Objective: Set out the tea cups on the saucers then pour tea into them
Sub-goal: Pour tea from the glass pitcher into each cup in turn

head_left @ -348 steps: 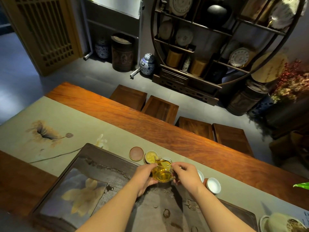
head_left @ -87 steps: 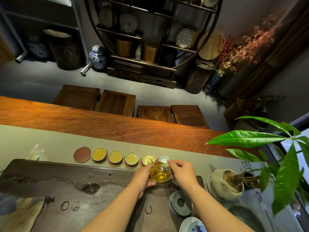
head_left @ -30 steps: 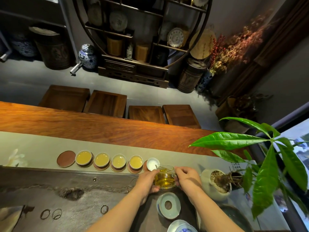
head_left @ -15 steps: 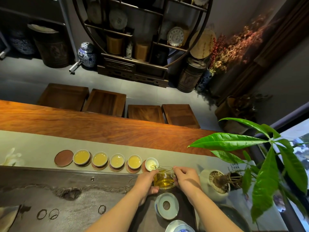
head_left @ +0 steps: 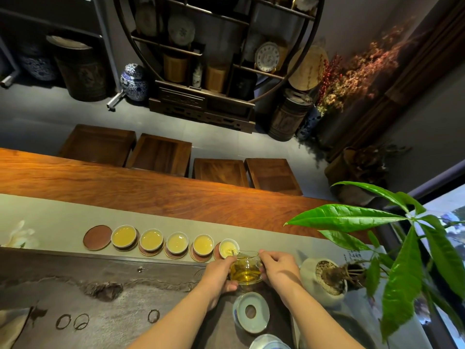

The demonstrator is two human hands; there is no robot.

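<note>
Both my hands (head_left: 219,275) (head_left: 279,269) grip the glass pitcher (head_left: 246,269) closed, now tipped over the fifth cup (head_left: 229,247); four cups left of it are filled. One saucer (head_left: 97,237) stays bare.

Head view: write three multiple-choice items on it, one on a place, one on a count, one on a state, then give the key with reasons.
1. Where is the bare saucer in the row?
A. at the left end
B. in the middle
C. at the right end

2. How many cups stand in the row?
A. three
B. five
C. seven

3. What state is the rightmost cup in?
A. upside down
B. as full as the others
C. being filled, with the glass pitcher tipped at its rim

Key:
1 A, the brown disc with no cup on it lies left of the first cup.
2 B, four cups of yellow tea plus the one at the pitcher.
3 C, the left hand and right hand hold the pitcher, its spout over that cup, which looks paler and less full.
</note>
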